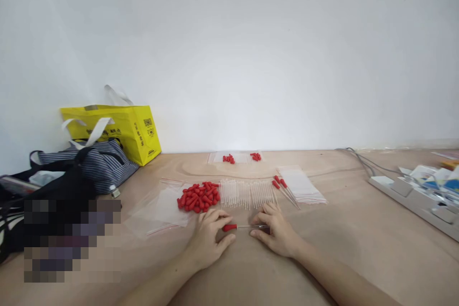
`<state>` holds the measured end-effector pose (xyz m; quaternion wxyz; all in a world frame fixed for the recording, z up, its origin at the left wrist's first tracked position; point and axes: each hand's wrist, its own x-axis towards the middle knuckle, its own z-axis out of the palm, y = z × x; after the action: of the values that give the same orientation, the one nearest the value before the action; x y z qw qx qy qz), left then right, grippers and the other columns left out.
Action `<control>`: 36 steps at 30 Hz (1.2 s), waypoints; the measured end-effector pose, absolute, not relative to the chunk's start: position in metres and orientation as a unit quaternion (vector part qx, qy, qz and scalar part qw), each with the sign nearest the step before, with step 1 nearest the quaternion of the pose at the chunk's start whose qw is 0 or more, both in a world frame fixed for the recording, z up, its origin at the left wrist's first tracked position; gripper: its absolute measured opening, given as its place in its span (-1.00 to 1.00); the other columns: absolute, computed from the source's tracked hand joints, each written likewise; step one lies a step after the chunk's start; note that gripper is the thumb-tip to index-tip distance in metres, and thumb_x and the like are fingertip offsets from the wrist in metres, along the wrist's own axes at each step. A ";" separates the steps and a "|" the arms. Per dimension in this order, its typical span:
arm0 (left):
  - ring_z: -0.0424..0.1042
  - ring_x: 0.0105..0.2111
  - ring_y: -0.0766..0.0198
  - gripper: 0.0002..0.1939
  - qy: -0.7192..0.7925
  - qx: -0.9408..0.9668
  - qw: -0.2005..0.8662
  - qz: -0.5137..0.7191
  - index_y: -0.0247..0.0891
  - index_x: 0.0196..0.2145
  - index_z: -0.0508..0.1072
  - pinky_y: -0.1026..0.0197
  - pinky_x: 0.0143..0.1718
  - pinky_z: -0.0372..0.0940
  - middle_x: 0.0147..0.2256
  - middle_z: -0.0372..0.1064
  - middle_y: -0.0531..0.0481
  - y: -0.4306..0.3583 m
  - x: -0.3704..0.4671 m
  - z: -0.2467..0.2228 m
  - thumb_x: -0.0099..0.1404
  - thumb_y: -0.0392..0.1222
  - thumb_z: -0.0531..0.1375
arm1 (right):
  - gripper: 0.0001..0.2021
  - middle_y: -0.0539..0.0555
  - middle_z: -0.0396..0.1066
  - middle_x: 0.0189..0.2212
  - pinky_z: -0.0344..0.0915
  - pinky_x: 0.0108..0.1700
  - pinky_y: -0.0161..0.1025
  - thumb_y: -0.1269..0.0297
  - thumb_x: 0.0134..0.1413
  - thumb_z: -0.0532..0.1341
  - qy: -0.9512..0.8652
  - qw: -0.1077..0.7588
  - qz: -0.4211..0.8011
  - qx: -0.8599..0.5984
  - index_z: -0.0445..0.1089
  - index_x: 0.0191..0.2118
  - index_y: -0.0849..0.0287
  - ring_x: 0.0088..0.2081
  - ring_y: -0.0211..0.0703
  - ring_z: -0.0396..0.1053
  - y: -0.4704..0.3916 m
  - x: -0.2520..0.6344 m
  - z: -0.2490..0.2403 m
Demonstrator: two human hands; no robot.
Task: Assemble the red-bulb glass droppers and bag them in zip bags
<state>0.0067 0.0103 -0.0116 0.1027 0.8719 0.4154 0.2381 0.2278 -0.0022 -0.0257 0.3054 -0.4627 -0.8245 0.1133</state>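
A dropper (230,227) with a red rubber bulb and thin glass tube lies level between my hands, just above or on the table. My left hand (210,239) is at the bulb end, thumb and forefinger spread apart around it. At the glass end, my right hand (274,232) has the tube between thumb and fingers. Beyond my left hand is a heap of red rubber bulbs (199,197). Rows of glass tubes (234,193) lie beside the heap. Farther right, a few assembled droppers (287,190) rest near a stack of clear zip bags (299,184).
Loose clear bags (158,210) spread at left. Another bag with red bulbs and tubes (244,158) lies by the wall. A yellow bag (143,136), striped bag (107,165) and black bag (68,191) crowd the left. A white power strip (412,203) with cables runs along the right.
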 end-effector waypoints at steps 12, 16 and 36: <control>0.29 -0.30 0.22 -0.91 0.457 0.845 0.088 0.263 -0.17 -0.35 0.36 0.12 -0.24 0.03 -0.35 0.40 0.07 0.012 0.018 -0.016 0.20 -0.23 0.07 | -0.94 -0.01 0.31 -0.41 -0.02 -0.26 -0.23 0.40 0.04 0.10 -0.819 0.281 0.026 -0.500 0.26 -0.42 0.15 -0.29 -0.19 0.18 0.000 0.217 -0.035; 0.29 -0.32 0.22 -0.92 0.463 0.837 0.095 0.275 -0.17 -0.36 0.34 0.13 -0.24 0.03 -0.35 0.40 0.08 0.012 0.016 -0.017 0.19 -0.24 0.06 | -0.89 -0.03 0.32 -0.45 -0.04 -0.29 -0.24 0.45 0.08 0.03 -0.803 0.316 0.014 -0.505 0.22 -0.42 0.16 -0.34 -0.22 0.19 0.001 0.217 -0.037; 0.33 -0.31 0.25 -0.87 0.427 0.845 0.088 0.311 -0.17 -0.31 0.37 0.10 -0.18 -0.01 -0.33 0.44 0.06 0.007 0.022 -0.015 0.22 -0.25 0.03 | -0.85 -0.04 0.36 -0.45 -0.04 -0.14 -0.19 0.44 0.12 -0.02 -0.844 0.343 0.061 -0.407 0.25 -0.35 0.14 -0.36 -0.28 0.27 -0.016 0.198 -0.025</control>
<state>0.0220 0.0067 -0.0149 0.0883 0.8447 0.4268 0.3106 0.1977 -0.0161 -0.0250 0.3427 -0.4074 -0.8443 0.0613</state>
